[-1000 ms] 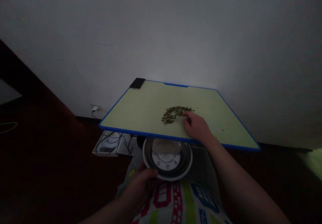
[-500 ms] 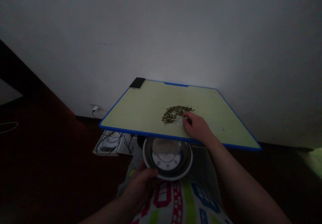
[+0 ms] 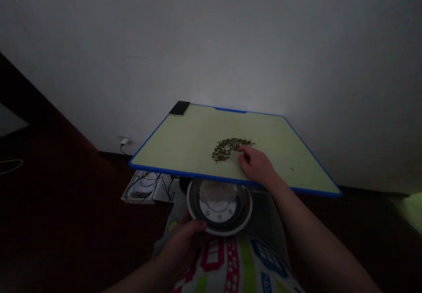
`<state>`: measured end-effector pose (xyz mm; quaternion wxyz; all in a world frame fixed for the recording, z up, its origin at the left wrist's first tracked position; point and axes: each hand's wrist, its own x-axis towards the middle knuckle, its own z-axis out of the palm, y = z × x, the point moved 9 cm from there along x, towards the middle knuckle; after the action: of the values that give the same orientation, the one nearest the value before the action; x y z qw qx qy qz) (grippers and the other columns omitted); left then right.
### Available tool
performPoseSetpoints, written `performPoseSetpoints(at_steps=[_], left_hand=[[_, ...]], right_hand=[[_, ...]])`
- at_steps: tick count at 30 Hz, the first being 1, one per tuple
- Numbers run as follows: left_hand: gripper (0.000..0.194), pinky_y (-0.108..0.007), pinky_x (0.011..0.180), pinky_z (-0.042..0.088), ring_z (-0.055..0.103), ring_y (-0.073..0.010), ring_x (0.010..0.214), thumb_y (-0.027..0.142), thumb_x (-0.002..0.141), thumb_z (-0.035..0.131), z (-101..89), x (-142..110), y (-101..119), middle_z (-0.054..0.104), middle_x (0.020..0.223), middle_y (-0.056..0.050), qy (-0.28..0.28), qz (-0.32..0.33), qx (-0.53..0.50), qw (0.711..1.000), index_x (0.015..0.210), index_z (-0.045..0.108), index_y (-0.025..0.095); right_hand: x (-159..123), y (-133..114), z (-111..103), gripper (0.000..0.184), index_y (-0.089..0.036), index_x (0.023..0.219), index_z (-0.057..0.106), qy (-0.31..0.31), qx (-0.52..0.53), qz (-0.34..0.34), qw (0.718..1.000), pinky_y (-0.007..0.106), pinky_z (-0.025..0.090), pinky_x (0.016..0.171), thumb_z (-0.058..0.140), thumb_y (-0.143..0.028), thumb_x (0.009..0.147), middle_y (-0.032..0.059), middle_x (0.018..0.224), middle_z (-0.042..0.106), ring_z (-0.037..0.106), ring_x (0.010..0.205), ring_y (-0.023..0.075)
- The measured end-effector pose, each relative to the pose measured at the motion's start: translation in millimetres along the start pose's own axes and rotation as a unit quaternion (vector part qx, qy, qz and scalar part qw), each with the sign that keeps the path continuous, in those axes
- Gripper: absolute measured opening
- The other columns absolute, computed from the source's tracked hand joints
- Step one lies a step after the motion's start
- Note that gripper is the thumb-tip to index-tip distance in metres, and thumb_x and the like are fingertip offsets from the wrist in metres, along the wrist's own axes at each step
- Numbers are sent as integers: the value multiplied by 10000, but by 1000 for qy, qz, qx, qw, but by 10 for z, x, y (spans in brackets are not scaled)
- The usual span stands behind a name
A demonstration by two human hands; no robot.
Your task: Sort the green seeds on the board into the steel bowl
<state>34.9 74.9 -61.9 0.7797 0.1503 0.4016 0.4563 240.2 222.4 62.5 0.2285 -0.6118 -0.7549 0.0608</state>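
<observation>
My right hand (image 3: 255, 163) is closed on a small clear plastic piece (image 3: 234, 154), whose exact kind I cannot make out. The piece touches or hovers at the near right edge of a spread of small dark brown-green grains (image 3: 227, 148) on the pale yellow tabletop (image 3: 184, 146). Below the table's front edge, my left hand (image 3: 186, 240) grips the rim of a metal bowl (image 3: 245, 220), thumb on top and fingers underneath. Fine pale grains (image 3: 216, 192) lie over the far part of the bowl's bottom.
A black phone or tablet (image 3: 180, 108) lies at the table's far left corner. The table has a blue edge (image 3: 184, 173) and stands against a grey wall (image 3: 211, 42). Under its left side is a white box (image 3: 140, 189) with cables. A plug (image 3: 124, 142) sits in the wall socket.
The clear plastic piece in my right hand has tilted and shifted slightly away from me, toward the grains. My left hand and the bowl have stayed in place.
</observation>
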Motion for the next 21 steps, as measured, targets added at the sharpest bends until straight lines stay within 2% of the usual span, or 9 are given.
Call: performPoseSetpoints(at_steps=[12, 16, 21], left_hand=[[727, -450, 933, 620, 762, -341, 1082, 93, 606, 739, 13, -5, 20, 821, 1162, -110, 8, -2, -9, 1000, 1316, 624, 197], [689, -446, 916, 626, 771, -337, 1057, 90, 624, 736, 4, -8, 26, 833, 1108, -102, 11, 5, -2, 1000, 1296, 635, 199], [659, -439, 884, 636, 778, -349, 1027, 85, 613, 728, 17, -27, 37, 846, 998, -98, 17, 4, 2, 1000, 1260, 651, 183]], right_hand=[[1, 68, -22, 319, -151, 1185, 676, 19, -13, 30, 999, 334, 464, 779, 494, -267, 950, 106, 889, 739, 664, 817, 239], [-19, 117, -31, 308, -156, 1177, 675, 19, -13, 45, 999, 332, 462, 758, 512, -261, 938, 92, 862, 735, 652, 778, 230], [-3, 136, -30, 295, -154, 1168, 673, 21, -14, 52, 998, 335, 467, 786, 511, -261, 946, 111, 926, 749, 668, 831, 237]])
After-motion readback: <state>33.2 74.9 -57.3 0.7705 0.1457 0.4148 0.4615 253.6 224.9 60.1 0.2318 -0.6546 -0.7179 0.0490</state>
